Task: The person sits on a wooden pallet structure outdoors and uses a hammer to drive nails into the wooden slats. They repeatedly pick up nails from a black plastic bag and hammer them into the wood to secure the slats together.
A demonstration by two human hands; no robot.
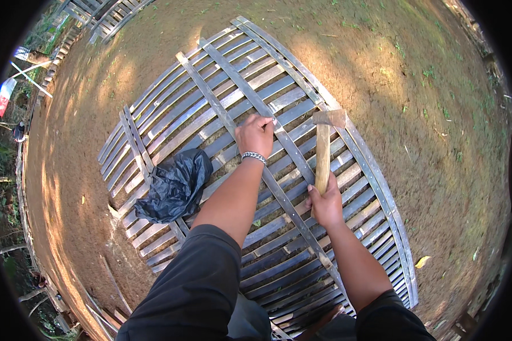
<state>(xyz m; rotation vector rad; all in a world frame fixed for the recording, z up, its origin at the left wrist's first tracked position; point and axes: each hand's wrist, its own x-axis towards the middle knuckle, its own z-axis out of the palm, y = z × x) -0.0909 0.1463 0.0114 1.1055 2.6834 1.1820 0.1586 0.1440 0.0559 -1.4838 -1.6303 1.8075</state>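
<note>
Pale, worn wood forms the handle (322,145) of the tool (323,162) I see just right of centre, held above the slatted panel (294,152). Its long axis runs nearly upright in the frame, butt toward the lower edge, and its brown, rusty-looking metal head (330,118) lies crosswise on top. My view shows the right hand (327,207) wrapped around the lower handle. Near the centre, the left hand (256,136) has its fingertips drawn together over a cross strip; whether they pinch anything, I cannot tell. Greyish, weathered slats slope from lower left to upper right, with cross strips running upper left to lower right. A crumpled black plastic bag (176,184) rests on the panel, left of centre.
</note>
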